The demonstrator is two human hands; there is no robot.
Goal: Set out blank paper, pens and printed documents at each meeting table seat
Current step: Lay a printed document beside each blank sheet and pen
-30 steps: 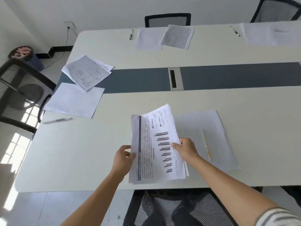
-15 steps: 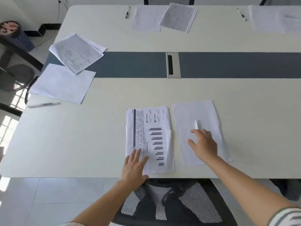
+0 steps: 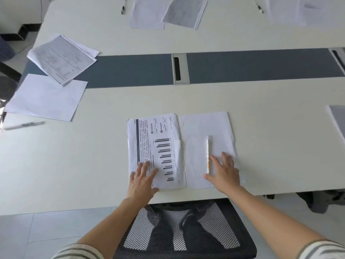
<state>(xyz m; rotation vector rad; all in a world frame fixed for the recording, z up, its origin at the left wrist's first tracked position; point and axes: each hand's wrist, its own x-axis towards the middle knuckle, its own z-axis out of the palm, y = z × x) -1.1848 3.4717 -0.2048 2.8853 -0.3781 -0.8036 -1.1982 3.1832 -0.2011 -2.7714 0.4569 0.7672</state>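
Note:
A printed document with a bar chart [image 3: 158, 144] lies flat on the white meeting table [image 3: 270, 131] in front of me. My left hand [image 3: 142, 181] rests on its lower left corner with straight, spread fingers. Beside it on the right lies a blank sheet [image 3: 201, 128] with a white and yellow pen [image 3: 208, 154] on it. My right hand [image 3: 225, 170] lies flat on the blank sheet just right of the pen, fingers straight.
At the left end sit another printed stack [image 3: 61, 57], a blank sheet [image 3: 46, 98] and a pen [image 3: 23, 125]. Across the table are papers [image 3: 168, 12] and two pens [image 3: 123, 8]. A mesh chair [image 3: 183, 228] stands below me. A cable port [image 3: 180, 69] sits in the grey strip.
The printed document went from held above the table to lying flat. My right hand left it and settled on the blank sheet by the pen. My left hand slid further onto the document.

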